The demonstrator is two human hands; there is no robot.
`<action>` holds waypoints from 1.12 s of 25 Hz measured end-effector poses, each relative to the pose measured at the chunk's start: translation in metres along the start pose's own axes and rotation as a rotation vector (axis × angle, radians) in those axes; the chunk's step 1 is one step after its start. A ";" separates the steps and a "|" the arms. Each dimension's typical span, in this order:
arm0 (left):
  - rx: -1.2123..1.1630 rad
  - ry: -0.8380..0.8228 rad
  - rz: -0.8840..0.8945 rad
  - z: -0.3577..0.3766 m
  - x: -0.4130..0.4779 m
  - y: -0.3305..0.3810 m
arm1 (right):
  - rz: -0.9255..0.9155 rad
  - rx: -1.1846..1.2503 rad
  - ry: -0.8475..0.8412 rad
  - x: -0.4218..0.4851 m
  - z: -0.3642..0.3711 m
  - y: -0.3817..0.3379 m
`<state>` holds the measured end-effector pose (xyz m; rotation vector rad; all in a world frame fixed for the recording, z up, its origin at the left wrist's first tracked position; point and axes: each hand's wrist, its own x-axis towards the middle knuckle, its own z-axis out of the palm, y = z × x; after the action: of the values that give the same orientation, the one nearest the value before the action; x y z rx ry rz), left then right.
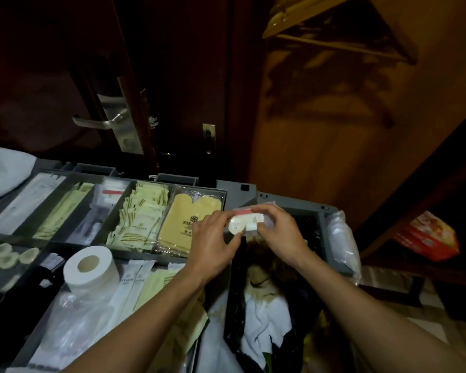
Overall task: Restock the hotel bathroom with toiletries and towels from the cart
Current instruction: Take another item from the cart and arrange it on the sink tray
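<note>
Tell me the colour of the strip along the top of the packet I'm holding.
The packet has a pinkish-red strip; head view.

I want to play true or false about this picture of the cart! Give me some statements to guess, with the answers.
1. The left hand and the right hand both hold one small clear packet. True.
2. The toilet paper roll is in the right hand. False: it stands on end on the cart tray, left of both hands.
3. The yellow slippers lie wrapped in a compartment of the tray. True.
4. The door handle is red. False: it is silver metal.
</note>
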<state>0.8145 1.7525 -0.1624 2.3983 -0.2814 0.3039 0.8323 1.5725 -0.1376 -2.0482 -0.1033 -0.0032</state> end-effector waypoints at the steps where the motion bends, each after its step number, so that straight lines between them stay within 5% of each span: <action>1: 0.002 0.006 -0.003 0.002 0.002 0.002 | 0.006 0.007 0.001 0.001 -0.006 0.002; 20: 0.155 0.141 -0.184 0.141 -0.028 0.191 | 0.055 0.203 -0.181 -0.030 -0.187 0.126; 28: 0.056 0.162 -0.179 0.146 -0.047 0.179 | 0.106 0.173 -0.181 -0.059 -0.181 0.125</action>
<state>0.7401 1.5291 -0.1732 2.4163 0.0161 0.4241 0.7905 1.3509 -0.1677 -1.8756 -0.1034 0.2490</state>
